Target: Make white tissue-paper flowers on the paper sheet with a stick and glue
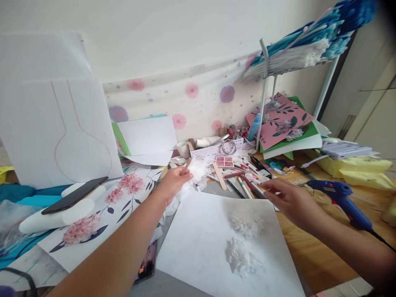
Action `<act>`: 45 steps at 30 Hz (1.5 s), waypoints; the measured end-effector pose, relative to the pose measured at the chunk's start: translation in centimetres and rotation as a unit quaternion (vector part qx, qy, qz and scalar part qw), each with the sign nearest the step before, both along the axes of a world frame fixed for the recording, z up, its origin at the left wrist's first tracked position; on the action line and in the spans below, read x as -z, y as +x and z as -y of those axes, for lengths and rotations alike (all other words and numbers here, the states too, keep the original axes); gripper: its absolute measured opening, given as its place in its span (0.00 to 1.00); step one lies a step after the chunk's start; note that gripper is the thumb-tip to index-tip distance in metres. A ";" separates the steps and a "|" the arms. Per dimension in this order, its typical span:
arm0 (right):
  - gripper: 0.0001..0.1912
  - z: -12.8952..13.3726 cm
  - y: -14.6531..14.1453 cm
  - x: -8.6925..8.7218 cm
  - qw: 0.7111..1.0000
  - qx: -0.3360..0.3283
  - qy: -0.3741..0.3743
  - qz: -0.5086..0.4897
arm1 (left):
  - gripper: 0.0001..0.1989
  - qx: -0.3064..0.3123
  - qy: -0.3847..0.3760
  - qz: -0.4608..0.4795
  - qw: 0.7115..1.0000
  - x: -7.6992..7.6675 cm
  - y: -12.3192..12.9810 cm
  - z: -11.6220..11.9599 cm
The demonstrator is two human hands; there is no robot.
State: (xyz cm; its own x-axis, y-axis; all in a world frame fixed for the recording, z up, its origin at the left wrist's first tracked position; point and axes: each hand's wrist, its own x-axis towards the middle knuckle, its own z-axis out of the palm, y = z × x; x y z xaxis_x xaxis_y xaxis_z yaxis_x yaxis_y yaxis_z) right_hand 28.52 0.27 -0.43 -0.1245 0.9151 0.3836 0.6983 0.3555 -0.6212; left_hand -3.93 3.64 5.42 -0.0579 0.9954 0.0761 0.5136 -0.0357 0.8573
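Observation:
My left hand (177, 181) is closed in a pinch on a small brown stick, beside a fluffy white heap (198, 169). My right hand (283, 198) reaches over the pens at the right, its thumb and fingertips close together near a pen end; whether it grips that pen is unclear. Between and below the hands lies a white sheet (198, 231) with two white ruffled clusters (241, 255) on its right half. Pens, a wooden craft stick (219, 176) and a pink palette (224, 161) are scattered behind the sheet.
A blue glue gun (343, 198) rests at the right. Pink flower artwork (130, 183) and a dark phone (74, 196) are at the left, before a board with a vase outline (83, 140). A rack (262, 95) holds blue and white stems. Another phone (147, 262) lies beneath my left forearm.

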 end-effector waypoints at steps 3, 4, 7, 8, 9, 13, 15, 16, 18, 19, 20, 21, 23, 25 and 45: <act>0.13 1.8 -2.0 -1.6 0.988 -0.098 0.121 0.009 | 0.11 0.102 -0.046 0.023 0.993 0.2 2.7 2.8; 0.15 2.4 -2.8 -2.1 0.980 -0.129 0.150 0.009 | 0.11 0.128 -0.058 0.027 0.990 0.4 3.5 3.6; 0.27 3.6 -5.2 -3.1 0.960 -0.219 0.169 0.036 | 0.11 0.187 -0.084 0.030 0.978 1.2 5.7 5.2; 0.30 3.7 -5.8 -3.1 0.955 -0.243 0.163 0.051 | 0.11 0.200 -0.088 0.029 0.975 1.6 6.2 5.4; 0.32 3.7 -6.4 -3.0 0.951 -0.261 0.153 0.064 | 0.11 0.210 -0.090 0.027 0.973 1.9 6.5 5.4; 0.30 2.5 -7.0 -1.8 0.965 -0.246 0.087 0.008 | 0.11 0.195 -0.100 -0.007 0.976 3.8 6.3 4.9; 0.25 1.4 -6.2 -1.0 0.982 -0.176 0.051 -0.051 | 0.11 0.167 -0.111 -0.038 0.979 4.7 5.4 4.5; 0.23 0.9 -5.6 -0.7 0.987 -0.136 0.038 -0.076 | 0.11 0.155 -0.117 -0.052 0.980 5.1 5.0 4.4; 0.17 0.1 -4.3 -0.4 0.991 -0.072 0.029 -0.108 | 0.12 0.140 -0.124 -0.079 0.979 5.6 4.1 4.2; 0.15 -0.2 -3.7 -0.4 0.990 -0.047 0.022 -0.131 | 0.12 0.134 -0.124 -0.092 0.979 5.7 3.8 4.1; 0.14 -0.3 -3.2 -0.5 0.985 -0.025 0.008 -0.168 | 0.13 0.129 -0.121 -0.105 0.979 5.7 3.6 4.1; 0.12 -0.4 -2.8 -0.7 0.976 -0.009 -0.013 -0.219 | 0.14 0.125 -0.115 -0.117 0.978 5.6 3.4 4.1; 0.10 -0.1 -2.3 -1.1 0.938 0.010 -0.056 -0.343 | 0.15 0.122 -0.096 -0.138 0.978 5.2 3.3 4.1; 0.11 0.5 -2.1 -1.4 0.894 0.019 -0.080 -0.440 | 0.15 0.124 -0.076 -0.153 0.978 4.8 3.2 4.2; 0.14 6.3 0.3 -1.8 0.961 -0.027 -0.095 -0.258 | 0.06 0.179 -0.050 -0.104 0.977 3.3 4.9 7.2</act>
State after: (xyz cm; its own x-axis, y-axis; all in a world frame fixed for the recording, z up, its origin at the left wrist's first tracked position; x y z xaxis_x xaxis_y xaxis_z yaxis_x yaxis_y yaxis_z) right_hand 28.79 -6.04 1.37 -0.0116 0.9722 0.2339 0.2643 0.2286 -0.9370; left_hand 0.93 -3.56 2.17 0.3011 0.9523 -0.0498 0.6469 -0.1656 0.7444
